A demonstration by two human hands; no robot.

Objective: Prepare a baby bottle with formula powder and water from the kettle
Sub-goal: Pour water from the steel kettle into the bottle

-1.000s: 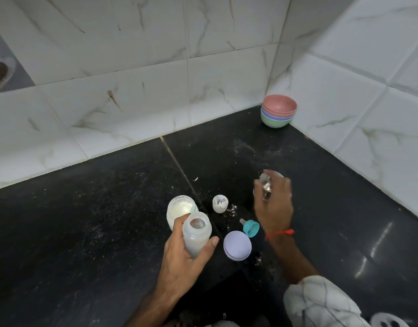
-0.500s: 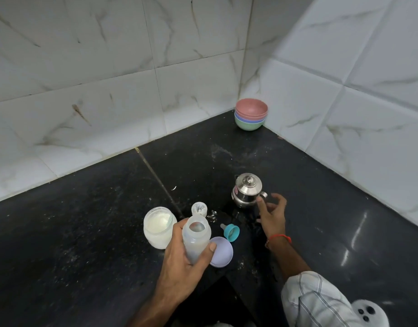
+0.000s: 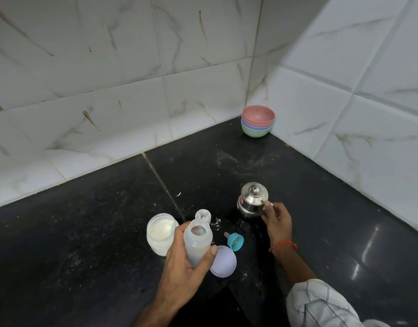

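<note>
the baby bottle [image 3: 198, 244] is held upright and uncapped in the left hand [image 3: 184, 270], with the fingers wrapped around the back of the body and the thumb [image 3: 209, 254] pressed across its front; the grip is closed firmly around the lower half, and the open neck is left clear. a pale, cloudy content is seen in the lower part of the bottle. the right hand [image 3: 277, 219] is placed at the handle side of the small steel kettle [image 3: 252, 202], with the fingers curled loosely and the fingertips [image 3: 269, 205] touching the kettle's side; whether the handle is fully gripped cannot be told. the kettle is stood on the black counter [image 3: 85, 244] with its lid on, to the right of the bottle and apart from it. a red thread is worn on the right wrist, and a checked sleeve [image 3: 321, 305] is seen at the lower right. the open formula jar [image 3: 160, 233], with white powder inside, is stood just left of the bottle and partly hidden by the left hand. a small white cap [image 3: 203, 214] is placed just behind the bottle. the teal nipple ring [image 3: 235, 241] is laid on its side between bottle and kettle, and a lilac lid [image 3: 223, 261] is laid flat just beside the left thumb. stacked bowls [image 3: 258, 125] are stood in the far corner against the tiled wall [image 3: 109, 90], well apart from the hands.
</note>
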